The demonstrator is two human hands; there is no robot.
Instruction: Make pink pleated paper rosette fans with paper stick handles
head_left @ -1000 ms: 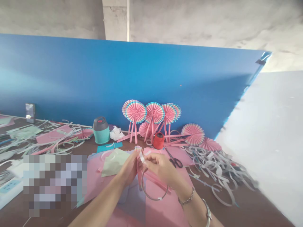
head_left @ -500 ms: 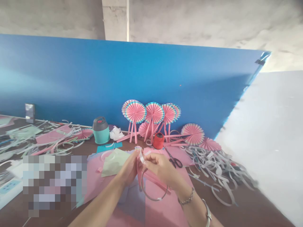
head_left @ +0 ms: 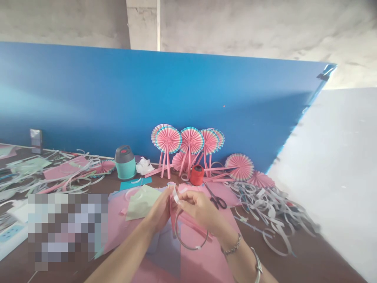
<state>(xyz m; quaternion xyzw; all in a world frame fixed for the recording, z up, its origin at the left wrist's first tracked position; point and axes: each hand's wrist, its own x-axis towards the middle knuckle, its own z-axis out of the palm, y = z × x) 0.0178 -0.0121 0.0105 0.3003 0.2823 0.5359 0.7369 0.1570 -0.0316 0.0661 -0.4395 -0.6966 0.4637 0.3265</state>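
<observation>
My left hand (head_left: 161, 208) is closed around a pleated bundle of pink paper (head_left: 171, 184) with a multicoloured edge. Most of the bundle is hidden by my fingers. Close beside it, the thumb and fingers of my right hand (head_left: 198, 206) pinch a narrow white strip (head_left: 176, 195), whose upper end reaches the bundle. Below the right hand a thin greyish loop (head_left: 191, 247) hangs in a curve; whether it joins the white strip I cannot tell. Under both hands lie pink paper sheets (head_left: 203, 255) and a pale green sheet (head_left: 143, 206).
Round pink paper fans (head_left: 167, 139) stand against the blue partition (head_left: 182, 90). Scissors (head_left: 218, 200) lie by a red spool (head_left: 197, 175). A teal jar (head_left: 125, 167) stands left. Curled white strips (head_left: 273, 212) heap at right, more at left. A phone (head_left: 36, 140) leans far left.
Both hands keep nearly the same place and grip. Only a very slight shift of the whole view shows.
</observation>
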